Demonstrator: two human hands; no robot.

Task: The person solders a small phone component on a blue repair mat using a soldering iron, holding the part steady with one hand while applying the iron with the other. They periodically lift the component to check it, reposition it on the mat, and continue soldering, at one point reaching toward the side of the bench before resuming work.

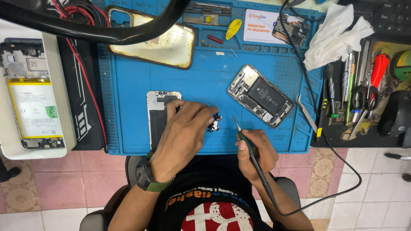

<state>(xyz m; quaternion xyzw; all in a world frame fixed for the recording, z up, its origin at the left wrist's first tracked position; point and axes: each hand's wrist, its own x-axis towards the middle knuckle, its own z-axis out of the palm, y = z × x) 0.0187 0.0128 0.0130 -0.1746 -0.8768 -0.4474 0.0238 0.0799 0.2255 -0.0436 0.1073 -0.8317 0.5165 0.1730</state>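
Blue mat (205,81), yellow pick (233,28), pink-patterned floor tiles (60,188)

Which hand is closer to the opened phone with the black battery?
Right. The right hand, holding a corded pen-like tool, sits just below the opened phone. The left hand lies farther to the phone's left, its fingers at a small dark part.

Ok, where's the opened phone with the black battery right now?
The opened phone lies tilted on the blue mat, right of centre, just beyond the right hand and left of the tweezers.
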